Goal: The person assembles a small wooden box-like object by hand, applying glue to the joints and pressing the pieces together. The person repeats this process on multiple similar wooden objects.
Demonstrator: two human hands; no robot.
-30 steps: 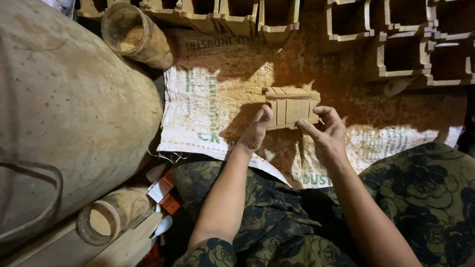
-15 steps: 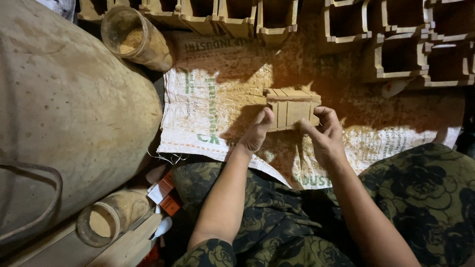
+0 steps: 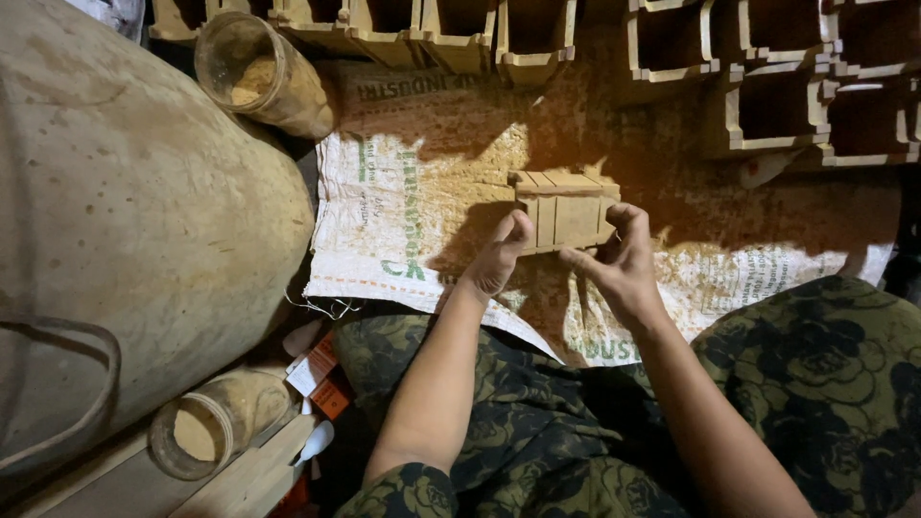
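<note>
Pinching the small wooden box (image 3: 566, 209) at frame centre, left hand (image 3: 499, 257) and right hand (image 3: 619, 261) both clamped on it, I keep pressure even so the slats stay square.

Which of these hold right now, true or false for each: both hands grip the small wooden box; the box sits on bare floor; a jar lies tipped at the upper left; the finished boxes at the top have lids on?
1. Both hands grip the small wooden box. True: the left hand holds its left side and the right hand its right.
2. The box sits on bare floor. False: it is over a printed woven sack spread out flat.
3. A jar lies tipped at the upper left. True: it holds tan powder.
4. The open wooden boxes in the top rows have lids on. False: their hollows show.
</note>
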